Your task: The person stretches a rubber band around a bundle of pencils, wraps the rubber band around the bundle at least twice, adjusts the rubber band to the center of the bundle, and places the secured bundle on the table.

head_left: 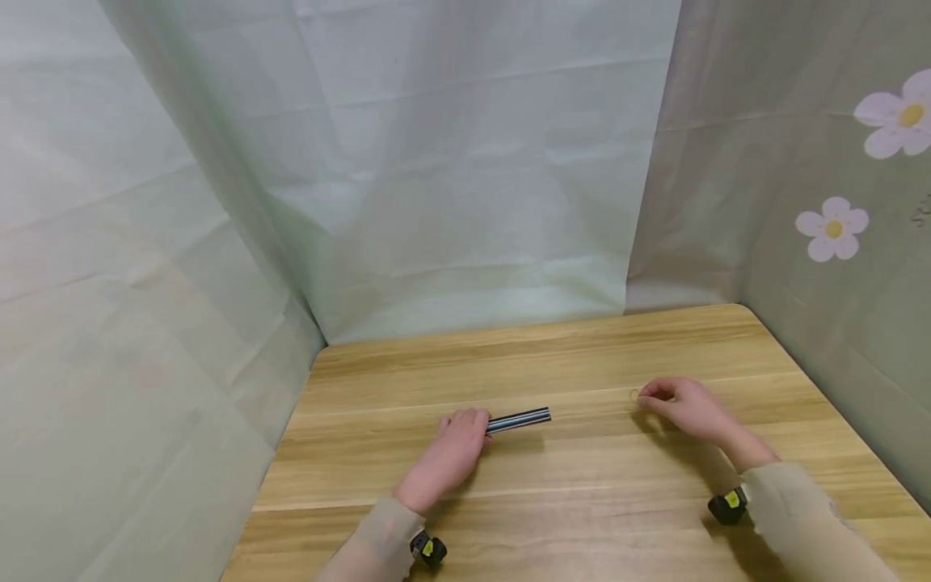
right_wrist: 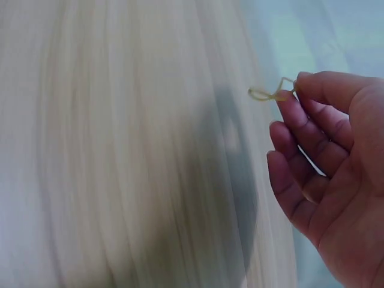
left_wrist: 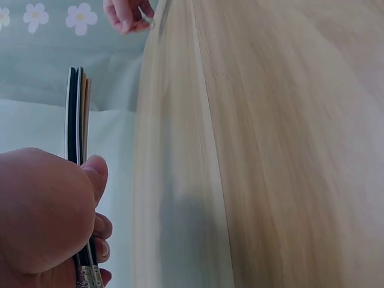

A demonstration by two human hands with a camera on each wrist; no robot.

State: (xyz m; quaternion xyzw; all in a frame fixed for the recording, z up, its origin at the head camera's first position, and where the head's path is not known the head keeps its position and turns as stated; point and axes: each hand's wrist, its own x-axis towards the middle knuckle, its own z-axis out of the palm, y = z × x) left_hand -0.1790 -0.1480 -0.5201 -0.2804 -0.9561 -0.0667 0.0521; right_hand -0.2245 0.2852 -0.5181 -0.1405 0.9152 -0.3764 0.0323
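My left hand [head_left: 460, 443] grips a bundle of chopsticks [head_left: 520, 419], slim and dark with pale edges. Their free ends point right in the head view. Silver patterned bands show on the chopsticks [left_wrist: 89, 275] below the fingers in the left wrist view; the curled palm hides their middle. Off to the right, my right hand [head_left: 687, 406] pinches a thin yellowish rubber band [right_wrist: 264, 95] between thumb and index finger. The band hangs out from the fingertips as a small twisted loop, apart from the chopsticks. The other right fingers are loosely bent.
Both hands are above a wood-grain table [head_left: 582, 501]. Pale cloth walls [head_left: 465, 202] stand behind it and on both sides, the right one printed with white flowers [head_left: 832, 229]. A small black device [head_left: 727, 507] is strapped at each wrist.
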